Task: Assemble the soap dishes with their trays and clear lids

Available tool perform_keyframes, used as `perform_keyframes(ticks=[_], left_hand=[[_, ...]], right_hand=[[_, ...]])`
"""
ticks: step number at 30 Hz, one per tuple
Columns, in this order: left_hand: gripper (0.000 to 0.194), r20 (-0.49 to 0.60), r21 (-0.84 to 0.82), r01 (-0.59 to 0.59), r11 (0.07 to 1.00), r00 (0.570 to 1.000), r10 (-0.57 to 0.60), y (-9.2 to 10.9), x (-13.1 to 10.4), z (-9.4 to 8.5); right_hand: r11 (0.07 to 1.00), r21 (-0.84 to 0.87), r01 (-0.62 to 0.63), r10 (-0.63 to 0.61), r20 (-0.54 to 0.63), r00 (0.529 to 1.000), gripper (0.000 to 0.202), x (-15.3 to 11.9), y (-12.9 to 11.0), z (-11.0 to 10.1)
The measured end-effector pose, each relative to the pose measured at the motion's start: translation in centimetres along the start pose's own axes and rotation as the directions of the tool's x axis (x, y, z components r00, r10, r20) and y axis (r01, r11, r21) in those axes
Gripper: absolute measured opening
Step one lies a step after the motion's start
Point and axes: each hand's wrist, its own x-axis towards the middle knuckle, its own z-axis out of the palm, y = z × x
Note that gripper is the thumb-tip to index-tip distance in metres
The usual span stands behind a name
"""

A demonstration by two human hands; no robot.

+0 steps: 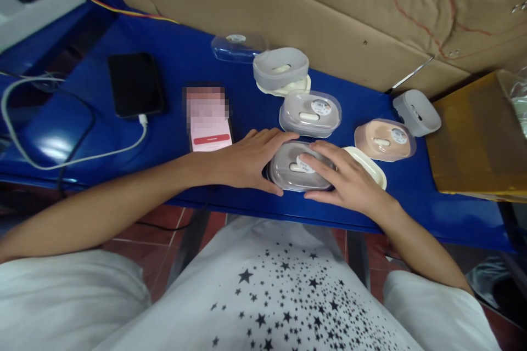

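1. nearest: a person's white star-printed shirt (280,290), below the edge of a blue table (415,203).
2. at the table's near edge, a grey lidded box (285,163); the left hand (251,159) is clamped around its left end.
3. the right hand (349,178) is clamped on its right end, fingertips over the clear lid.
4. left: a pink-screened phone (211,139); farther left, a black device (135,85) with a white cable (144,120).
5. right: a peach lidded box (382,141), near a brown carton (469,137).
6. farther: a second lidded box (307,125), then a pale tub (280,74) on a cream piece (288,89).
7. farthest: brown cardboard (288,0).
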Motion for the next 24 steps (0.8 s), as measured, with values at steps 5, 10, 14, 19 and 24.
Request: perform_keyframes(ticks=[5,10,14,19,24], left_hand=[[0.117,-0.011,0.020,-0.036,0.999,0.999,0.037,0.2,-0.2,-0.3],[0.110,-0.012,0.061,-0.062,0.996,0.998,0.063,0.3,-0.3,-0.5],[0.107,-0.033,0.104,-0.108,0.989,0.993,0.112,0.3,-0.5,-0.5],[0.088,-0.075,0.185,-0.298,0.937,0.946,0.315,0.6,-0.5,-0.5],[0.054,-0.057,0.290,-0.253,0.923,0.958,0.281,0.8,-1.1,-2.3]], right_hand=[[0.995,-0.091,0.030,-0.028,0.027,0.999,0.075,-0.1,-0.3,0.1],[0.999,-0.052,0.000,0.002,0.026,1.000,0.077,0.0,-0.1,0.1],[1.000,-0.009,-0.021,0.021,0.021,1.000,0.082,0.2,-0.1,0.7],[0.972,0.222,-0.075,0.067,0.043,0.997,0.094,0.2,0.3,1.0],[0.946,0.298,-0.131,0.122,0.047,0.991,0.088,-0.7,2.2,-1.1]])
